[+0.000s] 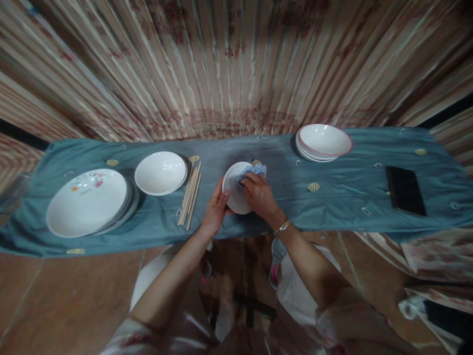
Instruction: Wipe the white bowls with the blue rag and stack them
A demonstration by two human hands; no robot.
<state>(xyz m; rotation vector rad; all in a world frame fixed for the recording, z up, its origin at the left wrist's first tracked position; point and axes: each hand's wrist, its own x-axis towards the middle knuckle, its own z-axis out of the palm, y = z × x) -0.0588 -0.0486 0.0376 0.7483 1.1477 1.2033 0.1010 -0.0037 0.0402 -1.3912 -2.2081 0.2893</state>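
A small white bowl (236,201) is held over the middle of the cloth-covered table. My left hand (215,207) grips it by the left rim, thumb on the near inner side and fingers beneath. Bunched in the fingers of my right hand (258,192) is a light blue cloth (254,171), pressed against the bowl's upper right inside. Left of my left hand lie several wooden chopsticks (191,195), side by side. Another white bowl (160,172) stands beyond them, seemingly with one more under it.
At the far left is a stack of large plates, the top one floral (86,202). Red-rimmed bowls (325,140) are stacked at the back right. A black phone-like slab (405,191) lies at the right. The blue-green tablecloth (332,207) is wrinkled; a striped curtain (236,74) hangs behind.
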